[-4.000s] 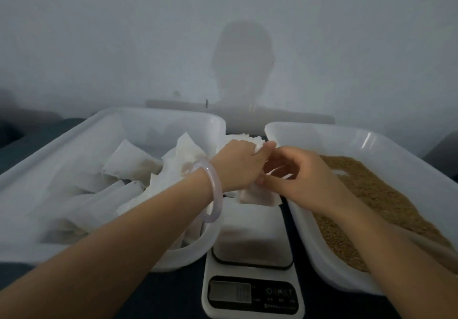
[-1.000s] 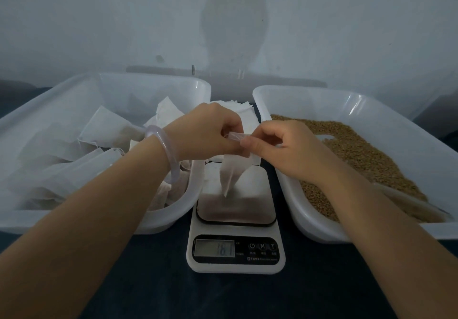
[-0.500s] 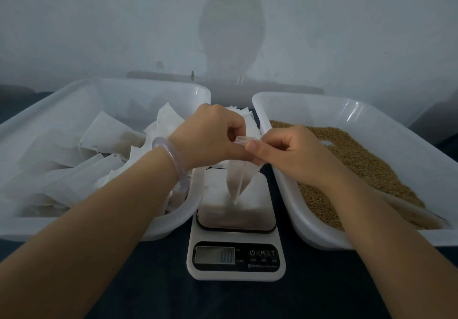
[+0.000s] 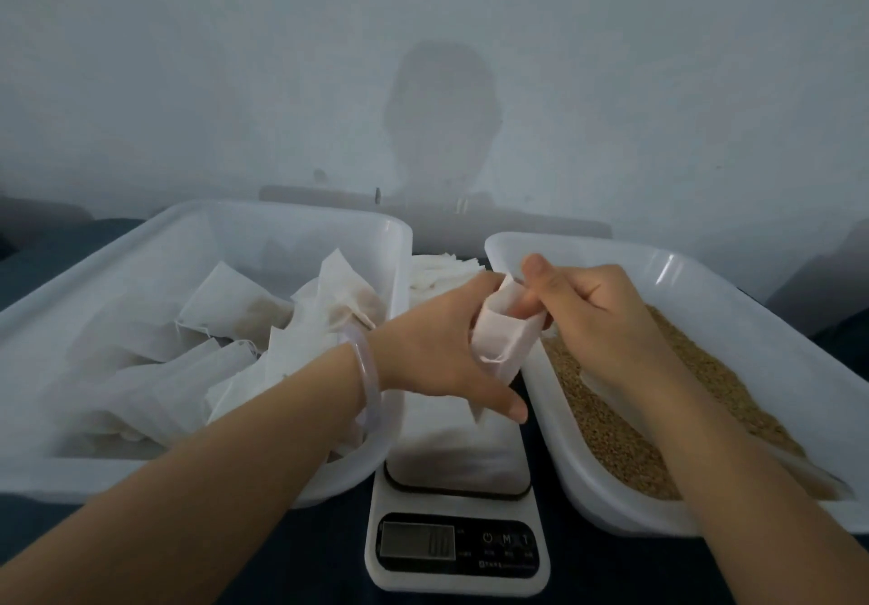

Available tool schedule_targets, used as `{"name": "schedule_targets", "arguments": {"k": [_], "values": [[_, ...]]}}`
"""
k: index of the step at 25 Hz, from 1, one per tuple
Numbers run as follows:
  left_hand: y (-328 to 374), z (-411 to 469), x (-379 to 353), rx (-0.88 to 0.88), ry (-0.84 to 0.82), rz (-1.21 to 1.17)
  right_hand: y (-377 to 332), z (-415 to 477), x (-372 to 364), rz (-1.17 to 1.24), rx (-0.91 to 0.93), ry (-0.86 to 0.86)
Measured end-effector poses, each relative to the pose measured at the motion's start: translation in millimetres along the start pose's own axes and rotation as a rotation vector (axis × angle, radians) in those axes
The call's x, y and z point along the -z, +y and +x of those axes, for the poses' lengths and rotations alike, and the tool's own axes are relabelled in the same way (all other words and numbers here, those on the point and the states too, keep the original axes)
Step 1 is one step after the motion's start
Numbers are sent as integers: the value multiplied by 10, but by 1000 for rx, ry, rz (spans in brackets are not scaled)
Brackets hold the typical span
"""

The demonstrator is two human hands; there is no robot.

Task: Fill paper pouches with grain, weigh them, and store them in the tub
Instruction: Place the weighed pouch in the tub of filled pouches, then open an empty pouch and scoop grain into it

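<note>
An empty white paper pouch (image 4: 505,338) hangs above the scale (image 4: 458,510), its mouth spread wide. My left hand (image 4: 437,355) grips the pouch from the left side. Fingers of my right hand (image 4: 597,317) reach into the mouth, its thumb raised above the rim. On the right stands a white tub (image 4: 705,284) filled with brown grain (image 4: 625,440). The white tub on the left (image 4: 282,228) holds several filled pouches (image 4: 235,312).
A stack of flat white pouches (image 4: 439,277) lies between the two tubs behind the scale. The scale's display (image 4: 418,542) faces me on a dark tabletop (image 4: 291,557). A pale wall rises close behind the tubs.
The pouch, pinched flat at its top by both hands before, now has its mouth spread wide. My right fingers have gone inside it and my left hand has shifted around its side.
</note>
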State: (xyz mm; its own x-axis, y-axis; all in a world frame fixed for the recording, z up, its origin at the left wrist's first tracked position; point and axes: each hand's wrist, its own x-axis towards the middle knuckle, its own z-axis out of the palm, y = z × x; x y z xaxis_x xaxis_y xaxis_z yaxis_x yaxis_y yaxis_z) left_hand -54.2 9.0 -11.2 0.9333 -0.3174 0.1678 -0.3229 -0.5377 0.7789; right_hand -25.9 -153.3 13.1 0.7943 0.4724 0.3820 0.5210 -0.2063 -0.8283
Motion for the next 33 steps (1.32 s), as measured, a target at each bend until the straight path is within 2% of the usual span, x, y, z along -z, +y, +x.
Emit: {"name": "schedule_targets", "arguments": {"k": [3, 7, 9, 12, 16, 18, 21, 23, 24, 29, 33], "values": [[10, 0, -13, -13, 18, -33, -150, 29, 83, -76, 23, 33], [26, -5, -3, -86, 186, 13, -212, 3, 177, -142, 31, 12], [48, -31, -9, -83, 229, -57, -208, -8, 180, -120, 14, 18], [90, -50, -35, -34, 152, -239, -181, 16, 201, -167, -6, 5], [57, 11, -66, 16, 124, -57, -19, 8, 461, -246, -23, -84], [34, 19, -52, 59, 203, 2, 255, -13, 764, -424, -146, -122], [5, 39, -44, 101, 349, -66, 762, -193, 1341, -883, -602, -376], [-2, 75, -69, 93, 364, -184, 1004, -406, 1578, -962, -812, -522], [2, 86, -82, 89, 355, -227, 1076, -481, 1626, -959, -814, -526], [-48, 74, -67, 124, 313, -350, 1093, -415, 1560, -984, -510, -285], [-72, 110, -100, 166, 308, -579, 1031, -297, 1441, -1085, -342, -203]]}}
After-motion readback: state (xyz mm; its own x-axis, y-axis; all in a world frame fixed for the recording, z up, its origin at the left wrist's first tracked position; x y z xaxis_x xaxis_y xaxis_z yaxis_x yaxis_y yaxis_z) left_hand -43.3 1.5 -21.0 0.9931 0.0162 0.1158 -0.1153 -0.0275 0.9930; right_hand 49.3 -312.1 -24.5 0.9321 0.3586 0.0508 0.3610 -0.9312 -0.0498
